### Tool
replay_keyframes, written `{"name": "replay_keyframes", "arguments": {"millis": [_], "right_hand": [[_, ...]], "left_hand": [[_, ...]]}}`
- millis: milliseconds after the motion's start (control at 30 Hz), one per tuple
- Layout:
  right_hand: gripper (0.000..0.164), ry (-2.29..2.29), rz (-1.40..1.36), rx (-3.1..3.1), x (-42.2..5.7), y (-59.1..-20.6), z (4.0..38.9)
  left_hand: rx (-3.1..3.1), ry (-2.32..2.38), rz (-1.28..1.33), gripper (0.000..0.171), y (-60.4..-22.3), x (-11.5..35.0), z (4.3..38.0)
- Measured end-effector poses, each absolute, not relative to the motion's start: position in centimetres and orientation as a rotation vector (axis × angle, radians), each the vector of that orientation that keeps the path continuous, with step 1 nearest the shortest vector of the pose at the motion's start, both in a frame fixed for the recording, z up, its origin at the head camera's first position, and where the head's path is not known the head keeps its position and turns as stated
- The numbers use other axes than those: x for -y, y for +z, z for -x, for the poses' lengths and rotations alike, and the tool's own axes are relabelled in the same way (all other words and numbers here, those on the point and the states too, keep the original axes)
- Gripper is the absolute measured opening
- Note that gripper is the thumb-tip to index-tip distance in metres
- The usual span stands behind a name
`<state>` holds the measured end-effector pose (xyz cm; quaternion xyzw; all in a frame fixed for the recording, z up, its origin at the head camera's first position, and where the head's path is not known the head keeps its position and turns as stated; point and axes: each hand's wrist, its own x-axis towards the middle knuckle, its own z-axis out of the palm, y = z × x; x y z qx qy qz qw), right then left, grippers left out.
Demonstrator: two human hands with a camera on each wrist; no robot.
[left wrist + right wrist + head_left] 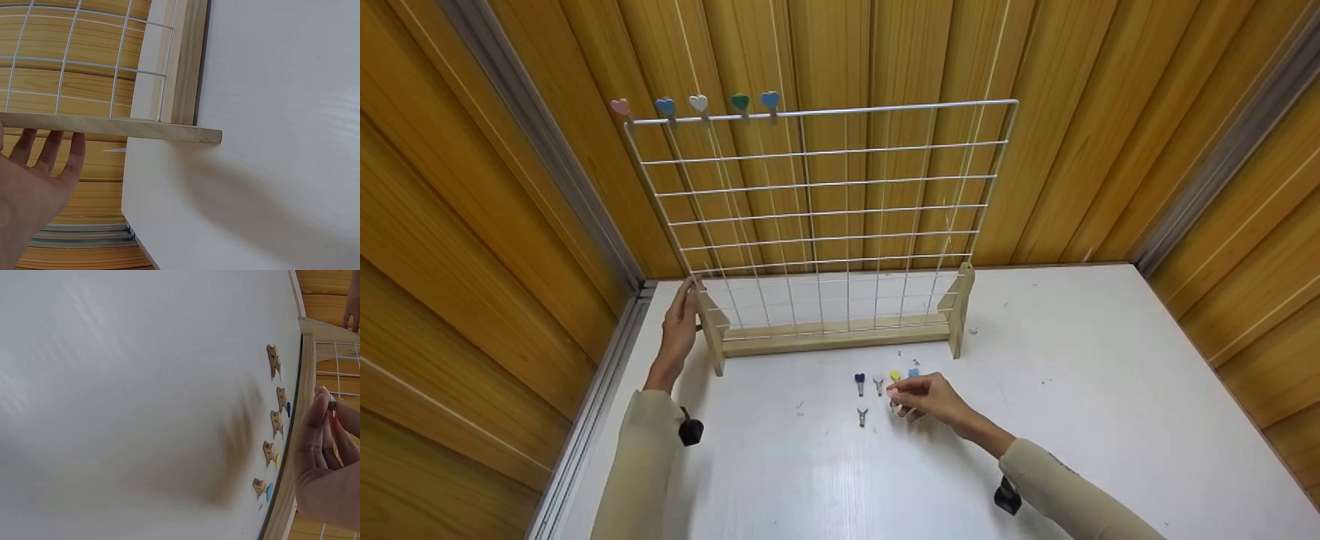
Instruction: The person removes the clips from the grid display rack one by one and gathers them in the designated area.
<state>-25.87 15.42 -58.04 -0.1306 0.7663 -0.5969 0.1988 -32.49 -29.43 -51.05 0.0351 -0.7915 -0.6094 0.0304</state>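
My left hand (pixel 680 326) is at the outer side of the rack's left wooden upright (pixel 709 330). Its fingertips touch that upright (pixel 112 127) in the left wrist view; its thumb is mostly out of frame. Above the table, my right hand (pixel 934 399) pinches a small clip with a pink heart (pixel 893 394) between thumb and fingers. Close to it lie loose clips: dark blue (pixel 860 380), a pale one (pixel 878 384), yellow (pixel 895 375) and light blue (pixel 913 372). Another pale clip (pixel 862 416) lies nearer me.
The white wire grid (pixel 825 187) stands in its wooden base (pixel 840 341) at the table's back. Several heart clips, among them a white one (pixel 699 103) and a green one (pixel 741 101), sit along its top left wire. Wood-panelled walls (pixel 1110 135) enclose the white table (pixel 840 480).
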Motion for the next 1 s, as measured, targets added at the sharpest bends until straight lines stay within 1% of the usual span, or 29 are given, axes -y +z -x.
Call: {"name": "replay_keyframes", "arguments": {"millis": [200,567,1000], "right_hand": [[0.027,-1.651,0.364,-2.195,-14.8,-59.4,25.7],[0.018,-1.608,0.438,-2.282,-13.8,-61.0,25.8],[0.018,-1.57,0.523,-2.374,-13.2,-61.3,26.2]], "left_hand": [[2.446,-1.874,-0.117,0.06,-50.9,29.5,32.6],[2.427,-1.902,-0.095,0.056,-51.1,29.6,32.6],[2.421,-1.857,-0.106,0.057,-51.0,29.3,32.5]]}}
